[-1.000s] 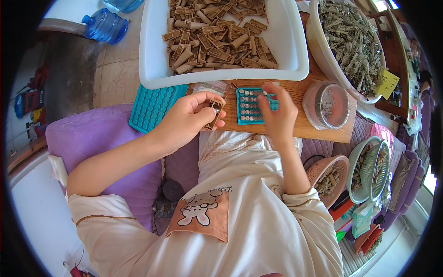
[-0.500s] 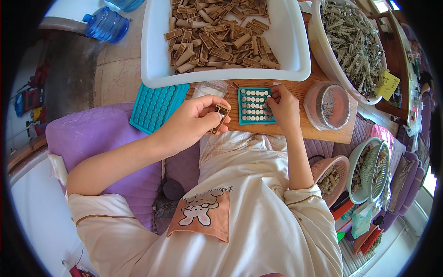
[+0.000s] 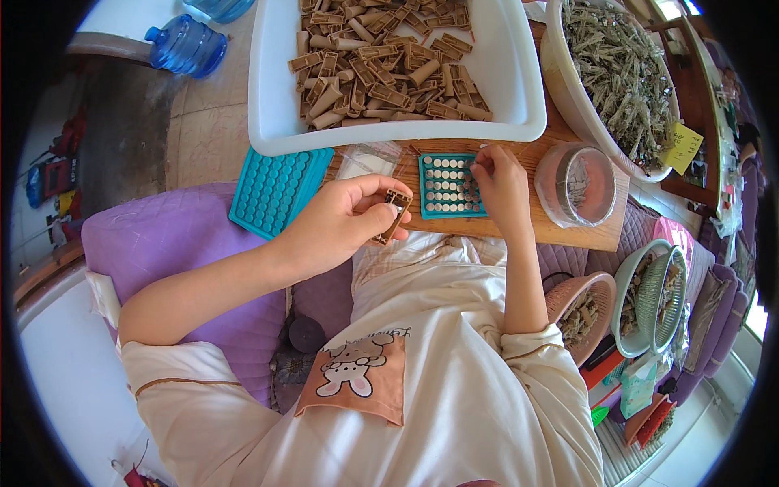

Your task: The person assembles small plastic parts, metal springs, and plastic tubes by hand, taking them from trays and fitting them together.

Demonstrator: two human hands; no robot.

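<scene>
In my left hand [image 3: 337, 219] is a small brown plastic casing [image 3: 395, 213], pinched between thumb and fingers with its hollow, ribbed side showing. My right hand [image 3: 505, 191] is over the right edge of a teal tray [image 3: 430, 216]. Rows of small round silver discs [image 3: 442, 186], like button cells, sit in that tray. The right thumb and fingertips are drawn together at the upper right rows; whether a disc is between them is hidden. A clear plastic bag [image 3: 369, 158] lies on the wooden table left of the tray.
A white bin [image 3: 264, 97] of brown casings stands beyond the tray. Another teal tray [image 3: 280, 187] lies left. To the right are a clear round tub [image 3: 576, 187] and a large basin [image 3: 560, 73] of bundled parts. Baskets [image 3: 596, 300] sit lower right.
My left hand has shifted slightly right and down with the casing. The right fingertips have moved a little up along the tray's right edge.
</scene>
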